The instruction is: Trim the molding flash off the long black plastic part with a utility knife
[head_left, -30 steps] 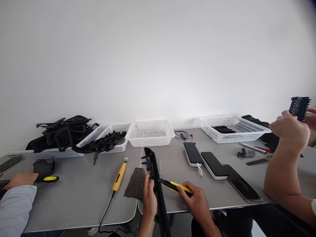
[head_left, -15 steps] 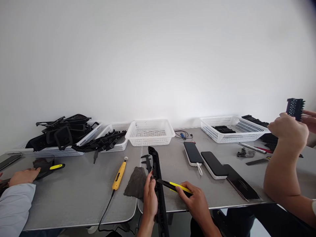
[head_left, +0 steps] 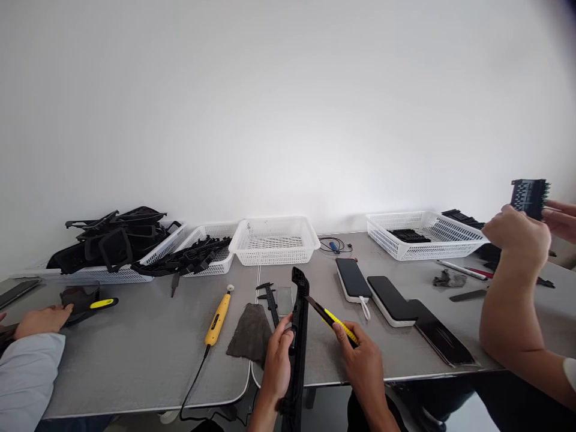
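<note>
My left hand [head_left: 278, 359] is closed around a long black plastic part [head_left: 299, 354], held upright at the table's front edge. In my right hand [head_left: 363, 359] is a yellow-and-black utility knife [head_left: 338, 324], its blade tip at the right edge of the part, near the upper end. Whether the blade touches the plastic I cannot tell. Just beyond my left hand lie a black caliper [head_left: 269, 301] and a small clear rectangular piece [head_left: 285, 301]. A dark grey cloth [head_left: 250, 331] rests to the left of that hand.
A yellow corded rotary tool [head_left: 218, 321] lies left of the cloth. White baskets [head_left: 274, 257] line the wall, some with black parts [head_left: 119, 243]. Phones and power banks [head_left: 391, 303] lie to the right. Co-workers' hands [head_left: 42, 322] work at left and right [head_left: 517, 234].
The black part has tilted and its top has shifted right, uncovering the clear piece. The knife tip has moved up along the part's right edge. The right co-worker's black piece has moved left.
</note>
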`<state>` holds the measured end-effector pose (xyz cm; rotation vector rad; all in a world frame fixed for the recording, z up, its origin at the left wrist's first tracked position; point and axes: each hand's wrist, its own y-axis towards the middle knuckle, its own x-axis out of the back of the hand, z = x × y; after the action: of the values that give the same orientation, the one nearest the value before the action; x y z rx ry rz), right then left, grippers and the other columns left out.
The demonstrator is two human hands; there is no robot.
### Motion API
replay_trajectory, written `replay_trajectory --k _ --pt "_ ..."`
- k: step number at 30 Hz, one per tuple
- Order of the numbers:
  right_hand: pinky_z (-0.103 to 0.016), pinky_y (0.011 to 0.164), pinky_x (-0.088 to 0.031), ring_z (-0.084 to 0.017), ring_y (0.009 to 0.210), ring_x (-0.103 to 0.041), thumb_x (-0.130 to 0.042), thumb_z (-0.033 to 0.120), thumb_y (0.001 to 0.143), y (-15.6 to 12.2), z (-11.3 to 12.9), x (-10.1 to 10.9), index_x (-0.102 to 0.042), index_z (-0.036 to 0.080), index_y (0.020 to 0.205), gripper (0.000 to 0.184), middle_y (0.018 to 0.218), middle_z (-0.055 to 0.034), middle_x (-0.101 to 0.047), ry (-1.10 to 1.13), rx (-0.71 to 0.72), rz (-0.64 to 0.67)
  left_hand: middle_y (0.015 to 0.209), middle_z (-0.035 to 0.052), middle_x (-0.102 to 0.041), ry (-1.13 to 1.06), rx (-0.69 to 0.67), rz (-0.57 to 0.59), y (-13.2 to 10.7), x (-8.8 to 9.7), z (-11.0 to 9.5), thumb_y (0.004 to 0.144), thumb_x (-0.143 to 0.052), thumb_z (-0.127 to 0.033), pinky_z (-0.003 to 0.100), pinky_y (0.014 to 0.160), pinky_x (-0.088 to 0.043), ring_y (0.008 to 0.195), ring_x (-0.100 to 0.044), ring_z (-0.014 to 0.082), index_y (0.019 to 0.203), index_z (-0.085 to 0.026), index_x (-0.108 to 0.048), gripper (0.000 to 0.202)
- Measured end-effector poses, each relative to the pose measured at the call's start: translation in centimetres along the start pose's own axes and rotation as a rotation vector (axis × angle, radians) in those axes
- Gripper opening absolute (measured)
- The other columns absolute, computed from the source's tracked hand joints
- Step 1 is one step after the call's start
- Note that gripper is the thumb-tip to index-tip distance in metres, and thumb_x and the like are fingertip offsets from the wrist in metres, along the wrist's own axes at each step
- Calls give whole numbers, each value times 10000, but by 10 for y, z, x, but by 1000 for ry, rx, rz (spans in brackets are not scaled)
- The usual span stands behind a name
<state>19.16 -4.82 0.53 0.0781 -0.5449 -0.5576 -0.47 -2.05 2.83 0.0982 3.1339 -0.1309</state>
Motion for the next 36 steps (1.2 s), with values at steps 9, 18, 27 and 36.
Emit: replay_trajectory --k 9,18,27,36 --pt "-242 569 -420 -173 629 -619 -594 691 923 -5 -2 10 -750 187 766 551 674 -23 -704 30 167 289 1601 107 -553 -15 -30 -148 6 -2 11 987 -434 -417 416 1243 -410 1526 -452 275 1424 -172 -627 536" --pt "-241 569 -418 -155 607 -589 -573 671 950 -5 0 7 -743 193 787 533 673 -12 -682 21 162 273 1572 114 -585 -18 -36 -174 6 -4 11 998 -433 -394 397 1231 -429 1498 -492 271 1388 -172 -651 499" --pt "-243 544 -386 -147 576 -530 -594 670 936 -13 5 16 -726 198 767 519 639 -5 -634 64 214 300 1578 122 -569 -45 -23 -302 9 -10 14 1026 -407 -490 464 1289 -336 1542 -422 302 1412 -193 -606 526" --pt "-242 572 -370 -151 596 -555 -590 635 955 -14 6 14 -734 201 814 478 661 2 -654 60 219 365 1584 119 -564 -49 -16 -305 8 -11 14 1051 -398 -502 473 1293 -330 1542 -422 299 1449 -195 -585 537"
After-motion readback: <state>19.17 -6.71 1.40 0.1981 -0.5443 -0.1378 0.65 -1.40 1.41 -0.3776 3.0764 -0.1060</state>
